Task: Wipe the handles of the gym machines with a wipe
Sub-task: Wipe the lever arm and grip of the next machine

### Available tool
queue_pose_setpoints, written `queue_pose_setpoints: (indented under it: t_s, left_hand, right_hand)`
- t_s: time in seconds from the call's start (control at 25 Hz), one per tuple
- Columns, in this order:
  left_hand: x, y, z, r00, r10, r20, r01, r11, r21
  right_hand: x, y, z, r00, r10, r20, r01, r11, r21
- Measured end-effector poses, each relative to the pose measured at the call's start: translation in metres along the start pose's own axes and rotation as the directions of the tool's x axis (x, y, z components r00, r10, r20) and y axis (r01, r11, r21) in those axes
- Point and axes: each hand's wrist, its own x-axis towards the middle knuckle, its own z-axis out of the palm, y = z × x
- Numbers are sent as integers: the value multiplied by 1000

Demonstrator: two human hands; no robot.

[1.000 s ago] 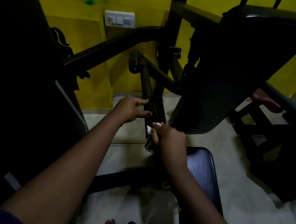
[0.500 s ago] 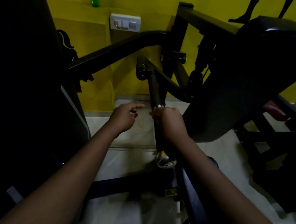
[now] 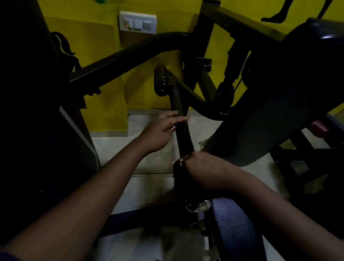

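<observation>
In the head view, the left hand (image 3: pixel 162 132) reached forward with its fingers nearly straight and loose, the tips resting against the machine's handle (image 3: pixel 184 136), gripping nothing. The right hand (image 3: pixel 205 169) was curled round the lower part of that handle, knuckles up, forearm crossing in from the right. The wipe could not be made out under its fingers. The handle was a long, black, round bar, slanting down to a shiny metal end cap (image 3: pixel 197 205) beside the dull padded seat (image 3: pixel 238 234).
</observation>
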Motion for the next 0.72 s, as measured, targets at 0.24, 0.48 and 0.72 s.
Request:
queue_pose_setpoints:
  t_s: [0.24, 0.48, 0.72]
  left_hand:
    - [22, 8, -9, 996, -65, 62, 70, 993, -99]
    - [18, 3, -6, 986, -75, 147, 91, 991, -102]
    - [-7, 32, 16, 982, -157, -104, 146, 983, -107]
  right_hand:
    - [62, 33, -14, 998, 59, 31, -56, 995, -86]
    - [7, 26, 16, 979, 30, -203, 7, 984, 178]
    - [17, 55, 47, 739, 88, -668, 181, 930, 321]
